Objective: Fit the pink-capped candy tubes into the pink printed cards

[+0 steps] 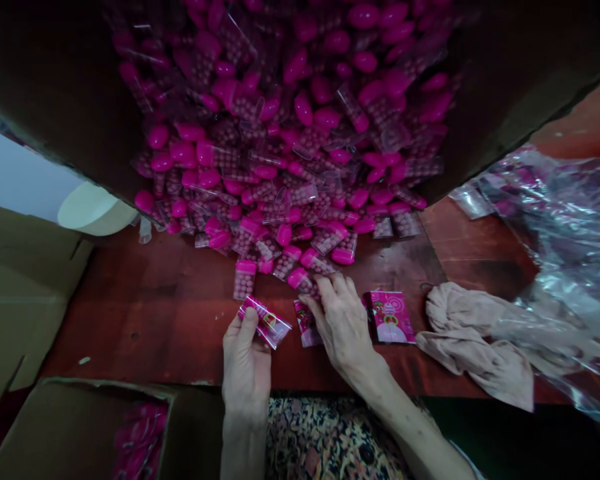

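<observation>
My left hand (pixel 247 357) grips a small pink printed wrapper (pixel 267 323) with a clear end, its thumb pressed on top. Whether anything lies inside the wrapper I cannot tell. My right hand (pixel 344 327) is closed, thumb and fingers on a clear candy container (pixel 305 283) with a pink cap and round beads inside. Partly under that hand lies another pink printed wrapper (pixel 307 327). To its right is a stack of flat pink printed wrappers (pixel 393 317). One upright candy container (pixel 245 280) stands just beyond my left hand.
A large tipped carton (pixel 500 87) spills a heap of pink-capped containers (pixel 280 173) onto the red wooden table (pixel 170 320). A beige cloth (pixel 475 333) and clear plastic bags (pixel 575 267) lie right. An open box (pixel 55 427) holding pink packs sits lower left, a white bowl (pixel 95 210) behind.
</observation>
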Tool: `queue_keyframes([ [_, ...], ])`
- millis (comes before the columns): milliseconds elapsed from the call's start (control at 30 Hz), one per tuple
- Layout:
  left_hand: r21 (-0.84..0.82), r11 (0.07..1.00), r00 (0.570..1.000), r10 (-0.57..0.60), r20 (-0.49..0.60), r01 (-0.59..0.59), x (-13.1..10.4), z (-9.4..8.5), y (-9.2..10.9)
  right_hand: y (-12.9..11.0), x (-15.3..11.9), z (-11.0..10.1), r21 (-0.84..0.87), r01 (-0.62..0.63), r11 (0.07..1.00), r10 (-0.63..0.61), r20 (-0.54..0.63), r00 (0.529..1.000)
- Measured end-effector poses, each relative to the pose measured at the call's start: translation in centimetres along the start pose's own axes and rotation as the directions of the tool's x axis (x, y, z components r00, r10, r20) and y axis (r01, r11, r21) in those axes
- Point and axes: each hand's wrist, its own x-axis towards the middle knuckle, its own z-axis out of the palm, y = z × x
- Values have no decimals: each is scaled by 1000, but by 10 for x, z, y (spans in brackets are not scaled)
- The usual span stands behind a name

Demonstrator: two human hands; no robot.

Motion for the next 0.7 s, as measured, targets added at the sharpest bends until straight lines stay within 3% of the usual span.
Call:
queue_keyframes([
  [133, -2, 1000, 1000, -1, 2, 1, 2, -4, 0, 5, -4, 0, 159, 71, 985, -63, -50, 997],
  [233, -31, 999, 999, -32, -15, 31, 4, -6, 1, 8, -5, -9, 328, 28, 944, -6, -67, 998],
  [333, -66, 994, 996, -84, -19, 82, 3, -3, 3, 3, -11, -23, 493, -129, 860, 129, 35, 991],
  [400, -90, 992, 995, -95, -13, 94, 1, 2, 5, -3, -18, -32, 618, -245, 747, 209, 131, 969],
  [533, -136, 990, 996, -41, -75, 30, 1, 11, 8, -21, -35, -38, 775, -363, 517, 239, 277, 931],
  [700, -147, 988, 997, -47, -57, 38, 1, 13, 5, -33, -38, -33, 794, -395, 462, 223, 327, 918],
])
